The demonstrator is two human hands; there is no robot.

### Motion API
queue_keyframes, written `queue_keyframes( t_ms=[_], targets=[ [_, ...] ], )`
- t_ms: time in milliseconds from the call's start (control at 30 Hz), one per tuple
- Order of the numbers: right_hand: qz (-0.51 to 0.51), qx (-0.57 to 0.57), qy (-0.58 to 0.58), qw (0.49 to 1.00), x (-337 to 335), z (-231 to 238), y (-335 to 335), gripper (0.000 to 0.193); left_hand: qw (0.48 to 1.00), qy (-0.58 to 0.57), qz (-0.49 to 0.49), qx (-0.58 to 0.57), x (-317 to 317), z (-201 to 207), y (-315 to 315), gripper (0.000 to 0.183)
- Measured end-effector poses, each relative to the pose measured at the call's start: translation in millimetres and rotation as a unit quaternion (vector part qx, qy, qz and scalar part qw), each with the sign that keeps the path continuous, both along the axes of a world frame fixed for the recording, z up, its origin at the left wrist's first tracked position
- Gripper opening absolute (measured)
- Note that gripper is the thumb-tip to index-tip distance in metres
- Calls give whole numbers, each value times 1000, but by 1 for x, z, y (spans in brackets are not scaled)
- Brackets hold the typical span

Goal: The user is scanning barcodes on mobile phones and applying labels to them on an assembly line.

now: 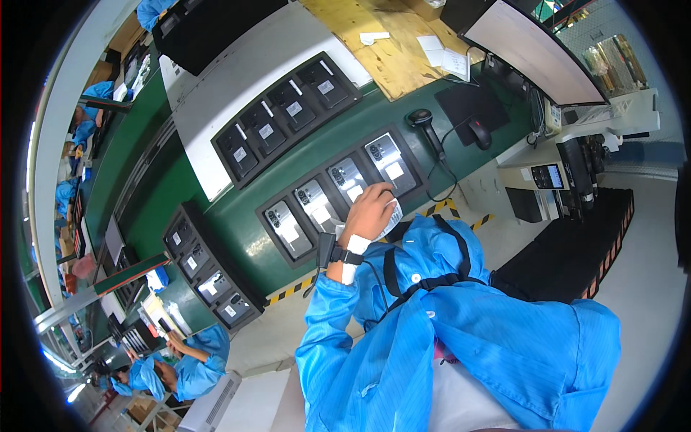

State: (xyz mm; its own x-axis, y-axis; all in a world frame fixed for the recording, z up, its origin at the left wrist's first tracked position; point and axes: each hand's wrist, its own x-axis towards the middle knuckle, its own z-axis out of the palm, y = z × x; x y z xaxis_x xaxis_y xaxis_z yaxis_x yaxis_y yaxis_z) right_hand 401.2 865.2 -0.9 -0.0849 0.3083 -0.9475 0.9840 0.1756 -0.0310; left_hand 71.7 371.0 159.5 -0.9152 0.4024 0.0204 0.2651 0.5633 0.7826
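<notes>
My left hand point(371, 210), a strapped black device on its wrist, is over the near edge of a dark tray point(294, 258). Its fingers are curled round a white printed sheet point(392, 220), which shows on both sides of the palm. Several silver-backed phones lie in the tray's slots, camera side up, each with a white label. The nearest to my fingers are one phone point(344, 175) and the rightmost phone point(385, 153). My right hand is out of view; only blue sleeve shows on that side.
Behind stands another tray point(288, 142) of dark phones, and at left a third tray point(196, 265). A barcode scanner point(430, 133), mouse point(479, 134) and monitor point(533, 54) are at the right of the green bench. Co-workers in blue point(198, 363) sit at far left.
</notes>
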Motion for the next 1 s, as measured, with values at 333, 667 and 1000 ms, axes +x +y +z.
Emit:
queue_keyframes(
  t_ms=[333, 667, 1000],
  targets=[
    [54, 17, -5, 998, -6, -13, 13, 45, 989, -132, 15, -61, 1, 2, 0, 21],
    [310, -189, 513, 778, -317, 124, -196, 43, 954, -248, 56, 156, -7, 32, -7, 27],
    [426, -305, 474, 708, -373, 219, -292, 42, 956, -279, 84, 22, 15, 53, -60, 27]
  ],
)
